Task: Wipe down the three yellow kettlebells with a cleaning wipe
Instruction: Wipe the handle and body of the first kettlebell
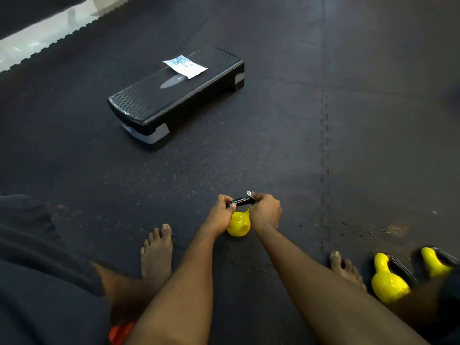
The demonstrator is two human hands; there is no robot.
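Observation:
A yellow kettlebell with a black handle stands on the dark floor mat between my feet. My left hand grips the left end of its handle. My right hand is closed around the right end of the handle, with a white cleaning wipe pinched in it; only a corner of the wipe sticks out. Two more yellow kettlebells lie on their sides at the lower right, one beside my right foot and another partly cut off near the frame edge.
A black aerobic step sits further out on the mat, with a white and blue wipes packet on top. My bare feet rest either side of the held kettlebell. A light floor strip borders the mat at upper left.

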